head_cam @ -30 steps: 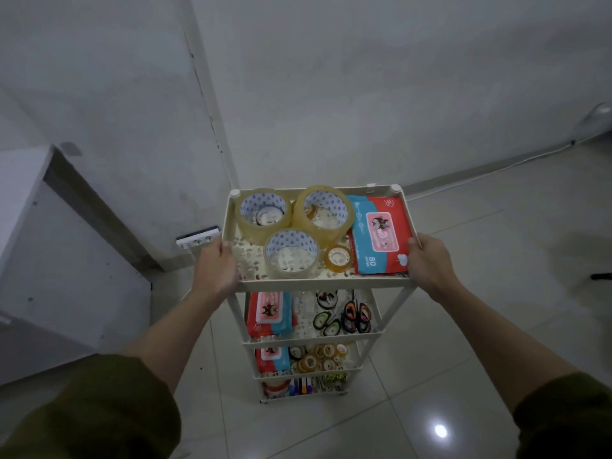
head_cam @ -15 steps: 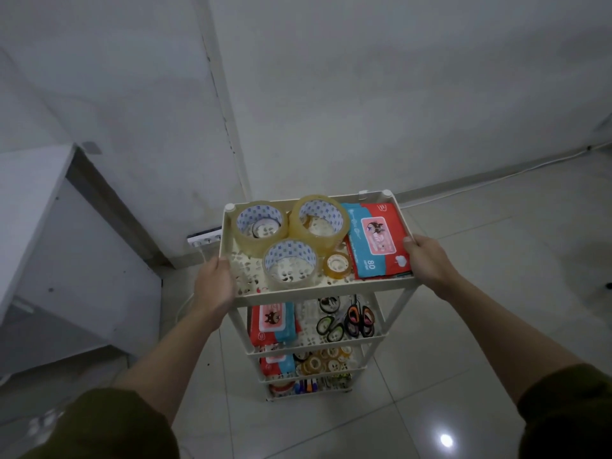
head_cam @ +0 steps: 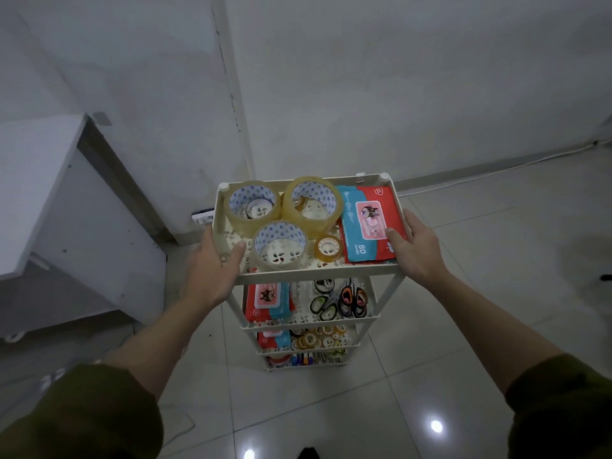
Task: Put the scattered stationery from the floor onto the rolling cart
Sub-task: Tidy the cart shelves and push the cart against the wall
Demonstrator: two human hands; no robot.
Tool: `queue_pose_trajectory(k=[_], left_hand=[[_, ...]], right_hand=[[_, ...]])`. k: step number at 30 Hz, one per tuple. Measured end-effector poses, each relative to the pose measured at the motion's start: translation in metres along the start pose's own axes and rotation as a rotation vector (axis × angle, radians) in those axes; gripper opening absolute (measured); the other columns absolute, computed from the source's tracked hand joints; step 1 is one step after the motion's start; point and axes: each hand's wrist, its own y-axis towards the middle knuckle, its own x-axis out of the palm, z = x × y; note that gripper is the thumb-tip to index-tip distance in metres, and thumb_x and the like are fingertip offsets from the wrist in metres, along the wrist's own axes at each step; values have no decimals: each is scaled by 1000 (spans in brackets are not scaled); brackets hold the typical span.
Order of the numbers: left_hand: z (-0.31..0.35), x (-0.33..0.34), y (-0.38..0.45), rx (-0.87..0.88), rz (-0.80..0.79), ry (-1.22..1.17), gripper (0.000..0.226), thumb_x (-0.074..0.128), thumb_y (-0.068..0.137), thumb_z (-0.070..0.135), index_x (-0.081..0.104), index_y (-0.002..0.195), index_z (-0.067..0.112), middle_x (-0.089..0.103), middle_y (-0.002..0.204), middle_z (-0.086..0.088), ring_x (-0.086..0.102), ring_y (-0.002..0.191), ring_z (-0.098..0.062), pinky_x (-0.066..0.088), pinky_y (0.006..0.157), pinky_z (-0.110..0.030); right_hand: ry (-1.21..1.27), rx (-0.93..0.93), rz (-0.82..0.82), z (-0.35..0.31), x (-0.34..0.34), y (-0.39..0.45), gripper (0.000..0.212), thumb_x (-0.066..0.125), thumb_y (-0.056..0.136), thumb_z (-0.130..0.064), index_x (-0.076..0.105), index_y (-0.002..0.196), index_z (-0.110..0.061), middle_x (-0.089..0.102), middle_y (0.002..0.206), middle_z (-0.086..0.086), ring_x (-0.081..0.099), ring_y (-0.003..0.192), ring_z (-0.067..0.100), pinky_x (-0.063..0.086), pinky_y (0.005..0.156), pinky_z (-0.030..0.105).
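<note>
On cart's [head_cam: 318, 271] top tier, red-blue pack [head_cam: 367, 223] marked "80".

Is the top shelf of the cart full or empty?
Nearly full: the top shelf holds three big tape rolls, a small one and a wipes pack.

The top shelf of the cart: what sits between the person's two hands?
Head view: between left hand and right hand lie three big tape rolls, a small roll and a wipes pack.

One head view, looking down past your arms.
You see from above and behind your left hand [head_cam: 212, 260] and right hand [head_cam: 415, 246], close in; the rolling cart [head_cam: 318, 271] stands between them, wall beyond.
</note>
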Motion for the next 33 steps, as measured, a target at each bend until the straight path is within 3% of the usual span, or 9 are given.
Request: queue_pose_trajectory(k=[7, 11, 14, 18, 20, 23, 29, 31, 33], left_hand=[[-8, -17, -17, 105, -198, -65, 80, 66, 73, 52, 28, 136, 20, 50, 132, -3, 50, 117, -22, 43, 96, -39], [-14, -21, -21, 94, -266, -84, 107, 75, 43, 63, 27, 131, 28, 52, 126, 9, 55, 110, -13, 50, 88, -34], [-13, -19, -21, 71, -273, -206, 104, 83, 38, 51, 27, 124, 35, 51, 111, 17, 55, 100, -8, 51, 67, -22], [-17, -17, -21, 39, -251, -323, 104, 91, 45, 29, 31, 130, 27, 53, 111, 18, 59, 99, -10, 59, 64, -40], [-20, -15, -18, 67, -225, -323, 110, 93, 41, 29, 33, 133, 23, 55, 113, 18, 60, 101, -3, 57, 75, -31], [-19, -13, -15, 87, -215, -346, 100, 89, 49, 13, 34, 133, 18, 55, 108, 19, 60, 91, 12, 53, 71, -12], [-18, -17, -12, 25, -264, -307, 118, 85, 36, 50, 28, 137, 28, 55, 121, 8, 56, 110, -14, 51, 90, -38], [-16, -20, -13, 3, -270, -312, 107, 78, 48, 58, 27, 138, 29, 55, 123, 4, 58, 107, -17, 51, 90, -45], [-12, -18, -14, -67, -226, -333, 77, 65, 72, 59, 32, 135, 29, 57, 120, -1, 60, 98, -21, 52, 86, -54]], right_hand=[[88, -66, -250, 3, -14, -22, 67, 70, 75, -43, 38, 132, -28, 59, 116, -12, 66, 95, 9, 56, 66, 17], [160, -70, -389, 7, -22, -32, 81, 80, 69, -16, 32, 133, -28, 58, 115, -12, 66, 94, 1, 54, 62, 15], [117, -6, -412, 5, -24, -35, 84, 85, 62, -12, 35, 127, -27, 61, 106, -8, 66, 79, -5, 48, 50, 10], [-7, 66, -360, 8, -20, -34, 77, 87, 57, -18, 45, 121, -17, 65, 99, -6, 65, 83, 9, 49, 53, 18], [-12, 81, -340, 8, -17, -34, 74, 87, 57, -14, 48, 119, -15, 65, 94, -7, 64, 81, 8, 48, 51, 16], [-5, 85, -322, 4, -16, -33, 71, 86, 58, -9, 49, 118, -15, 64, 92, -9, 64, 79, 7, 47, 50, 14], [6, 53, -369, 1, -20, -33, 61, 81, 65, -10, 48, 115, -23, 63, 95, -13, 66, 76, -4, 49, 52, 8], [85, 104, -407, -1, -22, -34, 47, 71, 77, -20, 47, 117, -24, 62, 97, -11, 66, 81, 1, 50, 60, 16], [211, 254, -350, -2, -20, -32, 34, 56, 86, -36, 50, 115, -20, 63, 96, -6, 62, 86, 11, 46, 72, 28]])
